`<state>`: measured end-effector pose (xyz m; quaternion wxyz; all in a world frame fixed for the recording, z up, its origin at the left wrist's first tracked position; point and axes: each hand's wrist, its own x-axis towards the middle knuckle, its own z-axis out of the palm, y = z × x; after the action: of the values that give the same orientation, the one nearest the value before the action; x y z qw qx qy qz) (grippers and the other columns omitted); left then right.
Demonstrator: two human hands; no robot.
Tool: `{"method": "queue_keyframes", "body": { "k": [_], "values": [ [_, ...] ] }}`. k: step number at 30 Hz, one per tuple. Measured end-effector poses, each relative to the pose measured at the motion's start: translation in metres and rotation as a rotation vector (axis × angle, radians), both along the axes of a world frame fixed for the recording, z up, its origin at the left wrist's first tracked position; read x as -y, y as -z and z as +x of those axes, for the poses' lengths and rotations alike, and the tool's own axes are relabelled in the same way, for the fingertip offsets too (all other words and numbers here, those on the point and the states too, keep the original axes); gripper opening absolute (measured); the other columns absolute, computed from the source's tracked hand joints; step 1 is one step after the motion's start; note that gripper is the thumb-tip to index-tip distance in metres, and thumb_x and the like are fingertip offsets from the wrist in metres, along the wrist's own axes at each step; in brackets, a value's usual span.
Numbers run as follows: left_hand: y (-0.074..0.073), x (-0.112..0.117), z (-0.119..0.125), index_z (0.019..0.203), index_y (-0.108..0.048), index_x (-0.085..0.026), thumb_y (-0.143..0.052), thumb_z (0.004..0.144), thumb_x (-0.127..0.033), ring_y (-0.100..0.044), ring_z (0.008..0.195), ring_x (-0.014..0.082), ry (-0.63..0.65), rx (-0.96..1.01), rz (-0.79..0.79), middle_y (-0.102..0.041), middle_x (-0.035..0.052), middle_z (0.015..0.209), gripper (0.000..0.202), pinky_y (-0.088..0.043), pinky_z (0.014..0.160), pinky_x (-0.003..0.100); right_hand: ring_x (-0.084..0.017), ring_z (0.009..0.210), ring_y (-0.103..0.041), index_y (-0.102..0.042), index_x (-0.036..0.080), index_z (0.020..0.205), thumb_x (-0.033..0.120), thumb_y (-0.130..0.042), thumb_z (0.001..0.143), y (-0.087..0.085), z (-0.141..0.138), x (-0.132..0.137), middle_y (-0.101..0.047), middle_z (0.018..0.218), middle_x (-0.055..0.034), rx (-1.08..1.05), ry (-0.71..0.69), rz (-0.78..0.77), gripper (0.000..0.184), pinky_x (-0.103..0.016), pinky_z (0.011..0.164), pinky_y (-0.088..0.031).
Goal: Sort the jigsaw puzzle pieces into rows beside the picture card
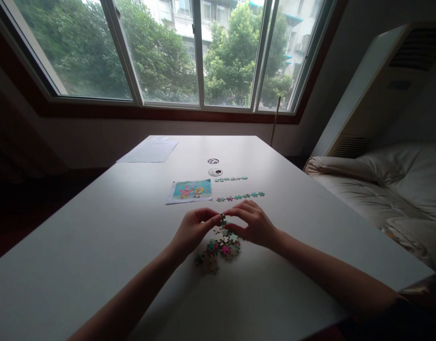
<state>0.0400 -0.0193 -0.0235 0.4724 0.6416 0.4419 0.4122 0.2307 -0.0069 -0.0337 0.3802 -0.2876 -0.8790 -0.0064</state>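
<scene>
My left hand (194, 229) and my right hand (252, 222) meet above a loose pile of jigsaw pieces (220, 248) on the white table (97, 246). Both hands pinch small jigsaw pieces (223, 219) held together between their fingertips. Beyond the hands lies a row of joined pieces (240, 196), and a second joined row (231, 179) lies farther back. A colourful cartoon reference picture (190, 190) lies flat to the left of those rows.
A white sheet of paper (149, 151) lies at the table's far left. Two small round objects (214, 166) sit near the middle back. A cushioned sofa (388, 189) stands to the right, with an air-conditioning unit (377, 90) behind it. Large windows (175, 52) face trees.
</scene>
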Motion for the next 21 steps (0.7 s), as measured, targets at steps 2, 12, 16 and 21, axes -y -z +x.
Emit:
{"method": "queue_keyframes", "body": {
  "k": [2,12,16,21],
  "values": [
    [-0.001,0.001,0.001,0.071,-0.063,-0.014,-0.061,0.071,-0.037,-0.057,0.062,0.0135,0.004,-0.002,0.004,-0.065,0.0033,0.067,0.023,-0.046,0.060,0.026,-0.017,0.079,-0.054,-0.059,0.022,0.096,0.037,-0.056,0.078,0.000,0.000,0.000,-0.064,0.083,-0.0035,0.010,0.004,0.003,0.023,-0.033,0.073,-0.041],
    [0.018,-0.013,-0.020,0.080,-0.063,-0.018,-0.050,0.080,-0.029,-0.054,0.079,0.0181,-0.009,-0.582,0.506,-0.065,0.0045,0.079,0.017,-0.044,0.071,0.032,-0.018,0.082,-0.056,-0.060,0.022,0.096,0.033,-0.057,0.078,0.010,0.022,-0.022,-0.064,0.087,-0.0050,0.003,0.128,-0.005,0.022,-0.033,0.075,-0.042],
    [0.025,-0.018,-0.030,0.084,-0.064,-0.019,-0.045,0.083,-0.023,-0.052,0.083,0.0178,0.102,-0.716,0.636,-0.063,0.0062,0.084,0.019,-0.044,0.074,0.031,-0.017,0.079,-0.056,-0.060,0.022,0.096,0.031,-0.057,0.078,0.013,0.041,-0.037,-0.063,0.083,-0.0049,-0.112,0.208,-0.035,0.021,-0.033,0.074,-0.044],
    [0.024,-0.017,-0.027,0.089,-0.063,-0.019,-0.041,0.085,-0.022,-0.052,0.083,0.0174,0.146,-0.735,0.641,-0.062,0.0072,0.086,0.023,-0.045,0.073,0.030,-0.017,0.079,-0.057,-0.060,0.023,0.098,0.032,-0.056,0.078,0.007,0.047,-0.036,-0.063,0.083,-0.0045,-0.175,0.221,-0.031,0.022,-0.033,0.074,-0.045]
  ]
}}
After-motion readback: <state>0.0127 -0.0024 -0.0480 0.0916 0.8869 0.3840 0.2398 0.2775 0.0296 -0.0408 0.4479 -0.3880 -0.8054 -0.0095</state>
